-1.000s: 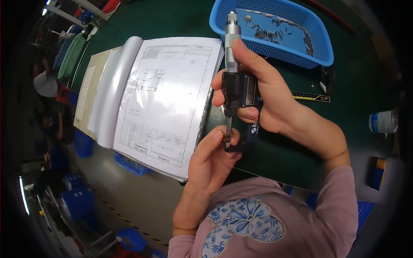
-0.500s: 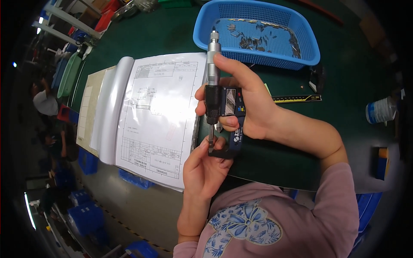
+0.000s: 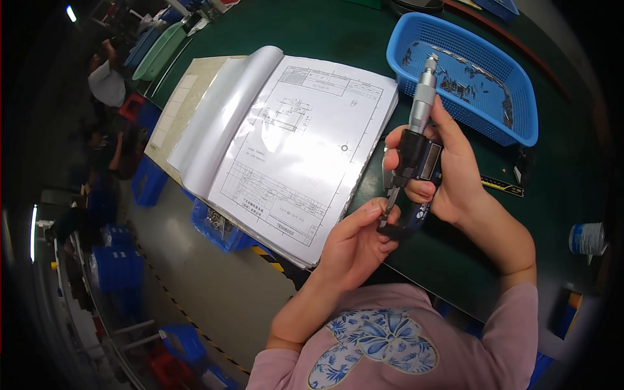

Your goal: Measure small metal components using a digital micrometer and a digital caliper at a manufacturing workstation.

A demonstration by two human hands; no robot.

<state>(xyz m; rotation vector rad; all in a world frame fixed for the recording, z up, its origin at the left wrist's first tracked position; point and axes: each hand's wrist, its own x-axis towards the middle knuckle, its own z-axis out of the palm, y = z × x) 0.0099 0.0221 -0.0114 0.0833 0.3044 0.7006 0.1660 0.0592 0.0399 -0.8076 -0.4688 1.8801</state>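
My right hand grips a digital micrometer upright over the green table's near edge; its grey thimble points up and its black body sits against my palm. My left hand pinches something small at the micrometer's lower jaws; the piece itself is hidden by my fingertips. An open binder with a technical drawing lies just left of both hands. A blue mesh basket holding several small dark metal parts stands behind my right hand.
The green table runs back and right. A yellow-and-black ruler lies right of my right hand. A small white-and-blue tub stands far right. Blue crates sit on the floor left. A person is far left.
The view has swung, so both hands and the micrometer sit further right in the picture. My grip on the micrometer and the left hand's pinch at its jaws are unchanged.
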